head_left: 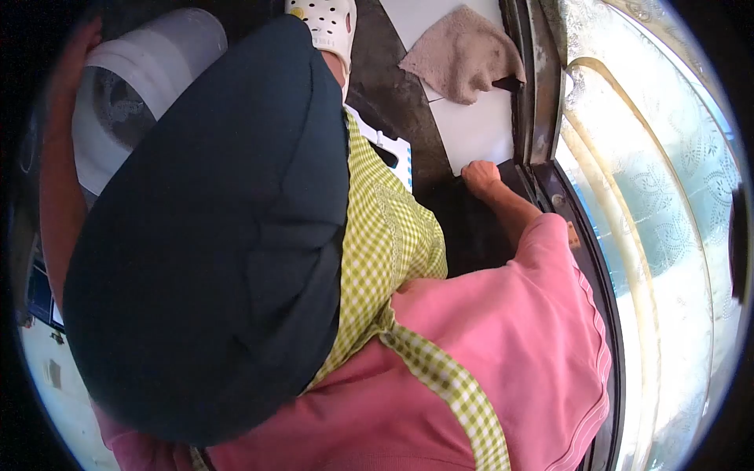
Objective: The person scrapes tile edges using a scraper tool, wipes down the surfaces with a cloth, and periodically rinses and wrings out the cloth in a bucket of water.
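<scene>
My right hand (pixel 481 177) is closed low over the floor, at the lower edge of a white tile (pixel 479 129). Whatever its fingers hold, if anything, is hidden. Above it, a crumpled beige-brown cloth (pixel 463 53) lies across the tiles. Off in the dim left corner, my left hand (pixel 89 35) is beside a translucent white bucket (pixel 169 51). Its fingers are too dark to make out, and I cannot tell whether they touch the bucket. Sudsy water (pixel 118 110) shows inside the bucket.
A dark-trousered leg (pixel 212 235) and a green-checked apron (pixel 393 220) fill the middle. Behind them shows part of a white plastic stool (pixel 399 149). A cream clog (pixel 330 23) stands on the floor. Along the right run a dark door track (pixel 542 94) and a bright lace curtain (pixel 652 196).
</scene>
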A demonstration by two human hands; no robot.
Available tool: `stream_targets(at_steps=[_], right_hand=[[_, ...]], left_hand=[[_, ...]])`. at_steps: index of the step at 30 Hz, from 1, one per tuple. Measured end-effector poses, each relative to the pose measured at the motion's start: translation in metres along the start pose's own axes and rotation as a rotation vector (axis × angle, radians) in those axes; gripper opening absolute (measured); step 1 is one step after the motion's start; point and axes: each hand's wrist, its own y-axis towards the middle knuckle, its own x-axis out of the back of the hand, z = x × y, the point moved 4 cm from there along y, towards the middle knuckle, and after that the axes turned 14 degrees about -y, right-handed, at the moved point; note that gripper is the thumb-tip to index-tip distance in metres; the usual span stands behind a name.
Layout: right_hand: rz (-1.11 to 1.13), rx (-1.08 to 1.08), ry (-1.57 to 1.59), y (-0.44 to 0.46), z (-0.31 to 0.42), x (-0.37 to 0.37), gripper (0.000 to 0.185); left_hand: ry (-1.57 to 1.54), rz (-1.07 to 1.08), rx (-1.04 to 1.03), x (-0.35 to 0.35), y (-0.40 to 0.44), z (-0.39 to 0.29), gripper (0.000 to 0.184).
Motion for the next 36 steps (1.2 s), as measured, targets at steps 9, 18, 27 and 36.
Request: stream_targets(at_steps=[9,18,27,36], right_hand=[[0.022,0.032,0.002,0.013,0.005,-0.012,0.018],[-0.053,0.1,-0.07,0.017,-0.013,-0.014,0.017],[0.017,0.056,-0.079,0.022,-0.015,-0.015,0.015],[0.003,0.059,-0.09,0.024,-0.011,-0.024,0.014]], left_hand=[[0.026,-0.002,0.012,0.001,-0.011,-0.001,0.056],[0.056,0.005,-0.287,0.005,0.0,0.008,0.028],[0.047,0.102,-0.227,0.023,0.047,0.051,0.019],[0.512,-0.051,-0.568,-0.009,-0.024,-0.052,0.019]])
